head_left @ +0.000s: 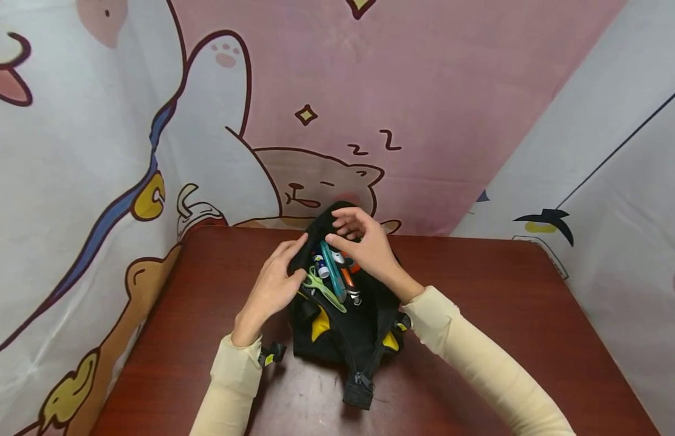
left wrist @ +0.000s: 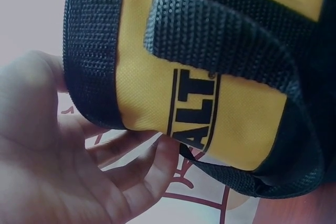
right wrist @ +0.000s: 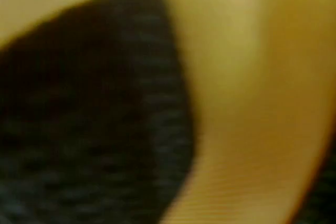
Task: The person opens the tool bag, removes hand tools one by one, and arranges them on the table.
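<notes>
A black and yellow tool bag [head_left: 307, 339] stands open on the table. Inside it lie green scissors [head_left: 329, 295], a glue stick [head_left: 320, 266], a teal utility knife [head_left: 333, 272] and an orange-and-black tool [head_left: 348, 281] of unclear kind. My left hand [head_left: 272, 284] grips the bag's left rim, thumb near the scissors' handles; in the left wrist view, its fingers bend beside the yellow side panel [left wrist: 247, 119]. Over the opening, near the far rim, my right hand [head_left: 370, 245] hovers with loosely bent fingers and nothing visible in them. The right wrist view is blurred, showing black fabric [right wrist: 94, 114].
The bag sits on a reddish-brown table [head_left: 479, 290], close to its back edge. A cartoon-printed cloth [head_left: 425, 109] hangs behind and at both sides. One black strap end with a zipper [head_left: 359, 387] points toward the front edge.
</notes>
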A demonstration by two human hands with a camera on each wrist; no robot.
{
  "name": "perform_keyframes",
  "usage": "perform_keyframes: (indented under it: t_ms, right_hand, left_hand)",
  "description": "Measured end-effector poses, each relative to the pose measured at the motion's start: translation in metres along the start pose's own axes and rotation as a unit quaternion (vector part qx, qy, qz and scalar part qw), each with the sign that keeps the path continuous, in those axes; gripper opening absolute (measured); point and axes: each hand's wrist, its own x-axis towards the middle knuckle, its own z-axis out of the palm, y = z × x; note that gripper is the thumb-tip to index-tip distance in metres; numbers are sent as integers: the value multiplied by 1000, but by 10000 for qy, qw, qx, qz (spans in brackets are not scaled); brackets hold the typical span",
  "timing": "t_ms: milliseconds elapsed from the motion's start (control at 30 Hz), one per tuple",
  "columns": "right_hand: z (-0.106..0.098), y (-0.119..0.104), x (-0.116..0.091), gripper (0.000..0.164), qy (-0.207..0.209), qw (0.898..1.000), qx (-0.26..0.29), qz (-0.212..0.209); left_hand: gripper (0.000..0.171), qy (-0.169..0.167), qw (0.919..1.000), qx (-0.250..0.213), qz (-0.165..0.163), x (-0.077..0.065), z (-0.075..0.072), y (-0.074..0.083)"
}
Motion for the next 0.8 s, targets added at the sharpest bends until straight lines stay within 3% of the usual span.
perform_keyframes:
  t_ms: [467,800]
  right_hand:
    - [13,35,-11,55,-346,9978,-346,448]
    - [18,53,-16,59,-447,9979,-323,351]
  left_hand:
    - [75,9,10000,15,41,0,-1,0]
    - [77,42,9999,115,95,0,-1,-3]
